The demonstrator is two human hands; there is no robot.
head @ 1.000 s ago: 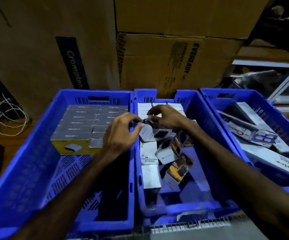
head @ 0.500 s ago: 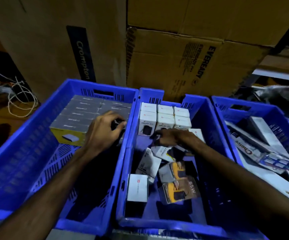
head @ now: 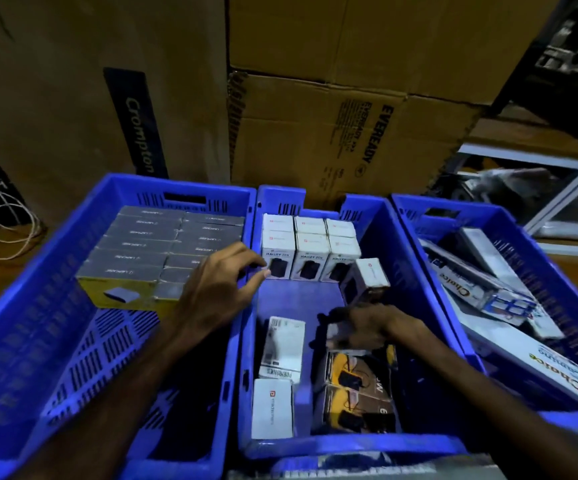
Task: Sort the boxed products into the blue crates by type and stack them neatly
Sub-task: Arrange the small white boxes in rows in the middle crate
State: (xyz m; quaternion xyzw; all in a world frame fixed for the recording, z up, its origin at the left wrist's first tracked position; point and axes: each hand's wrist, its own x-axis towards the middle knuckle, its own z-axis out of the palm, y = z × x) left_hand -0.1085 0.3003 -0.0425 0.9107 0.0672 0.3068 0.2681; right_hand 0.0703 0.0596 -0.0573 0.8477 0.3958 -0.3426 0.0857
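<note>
Three blue crates stand side by side. The left crate point(head: 20, 323) holds neat rows of grey-topped yellow boxes point(head: 142, 251). At the far end of the middle crate point(head: 298, 299), white Halley boxes point(head: 310, 251) are stacked, with one white box point(head: 367, 278) tilted beside them. Loose white boxes point(head: 282, 344) and yellow-black boxes point(head: 353, 375) lie at its near end. My left hand point(head: 218, 289) hovers over the rim between these crates, fingers relaxed and holding nothing. My right hand point(head: 360, 327) reaches among the loose boxes, fingers curled over a small dark-and-white box point(head: 336, 336), which is blurred.
The right crate point(head: 540, 271) holds long white Choice boxes point(head: 481, 289) lying askew. Large cardboard cartons point(head: 332, 133) stand right behind the crates. White cables point(head: 0, 216) lie on the floor at the left. A metal shelf frame point(head: 564, 188) is at the far right.
My left hand has come off the grey boxes and moved right to the crate rim. My right hand has drawn back from the Halley stack to the loose boxes nearer me.
</note>
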